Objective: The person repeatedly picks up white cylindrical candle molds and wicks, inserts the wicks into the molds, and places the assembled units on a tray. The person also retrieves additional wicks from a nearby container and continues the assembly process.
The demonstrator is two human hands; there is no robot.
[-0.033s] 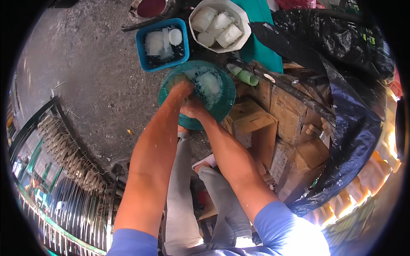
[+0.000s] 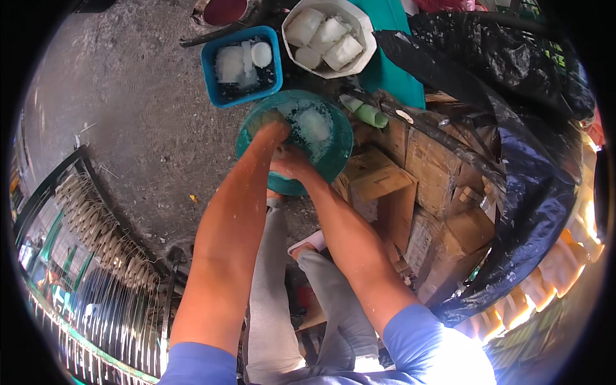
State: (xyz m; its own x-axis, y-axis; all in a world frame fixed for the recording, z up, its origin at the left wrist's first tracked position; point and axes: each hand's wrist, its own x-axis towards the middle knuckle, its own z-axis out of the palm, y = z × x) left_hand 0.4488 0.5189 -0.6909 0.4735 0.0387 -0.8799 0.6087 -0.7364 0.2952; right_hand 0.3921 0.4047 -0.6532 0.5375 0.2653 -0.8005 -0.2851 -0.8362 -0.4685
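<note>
Both my arms reach forward into a round green basin (image 2: 344,146) on the ground in front of my feet. My left hand (image 2: 270,126) dips into the basin's left side, its fingers hidden under the cloudy liquid. Closer to me, my right hand (image 2: 289,162) is bent inward at the near wall, beside the left one, and its fingers are largely out of sight. Whatever either hand might hold does not show. Near the far right of the basin lies a whitish block (image 2: 314,126), with white flecks or foam floating around it.
Beyond stand a blue square tub (image 2: 209,80) with white pieces and a white many-sided container (image 2: 367,58) holding several white blocks. Cardboard boxes (image 2: 385,186) and black plastic sheeting (image 2: 532,205) crowd the right. A rack (image 2: 83,157) hung with white strings stands left.
</note>
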